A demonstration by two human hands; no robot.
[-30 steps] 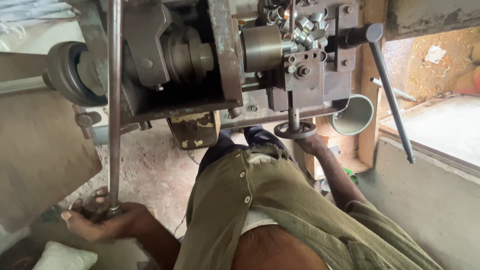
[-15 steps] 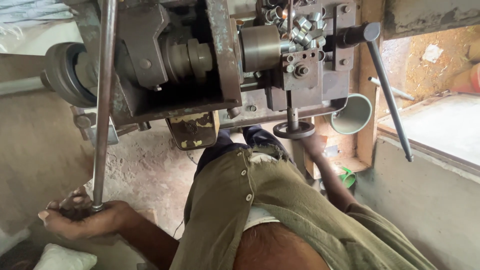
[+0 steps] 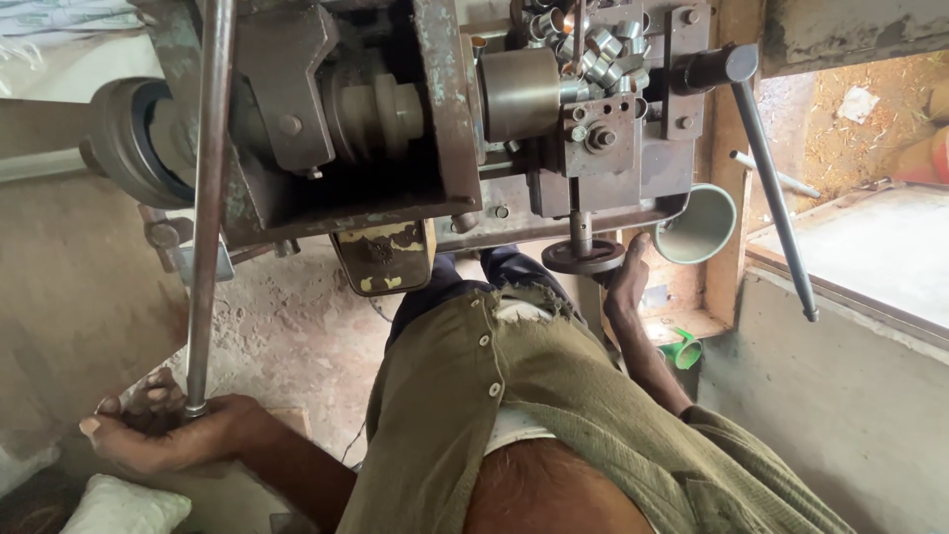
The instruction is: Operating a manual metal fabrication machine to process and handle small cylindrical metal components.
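I look down along my own olive shirt at a small metal lathe point(image 3: 415, 138). My left hand point(image 3: 158, 435) is curled around the lower end of a long grey metal bar point(image 3: 206, 198) that runs up past the machine's left side. My right hand point(image 3: 625, 287) rests with its fingers against the round handwheel point(image 3: 583, 255) hanging under the lathe's carriage. The chuck point(image 3: 519, 94) faces a tool post point(image 3: 598, 129) heaped with shiny curled metal pieces.
A long lever handle point(image 3: 776, 198) slopes down at the right of the machine. A pale green cup-shaped funnel point(image 3: 700, 225) sits below it, and a green object point(image 3: 682, 348) lies on the floor. A white sack point(image 3: 124, 509) lies by my left hand. Dusty concrete floor lies below.
My left hand with the bar's lower end has shifted slightly; the bar now stands more upright. My right hand stays at the handwheel. The view moved a little closer.
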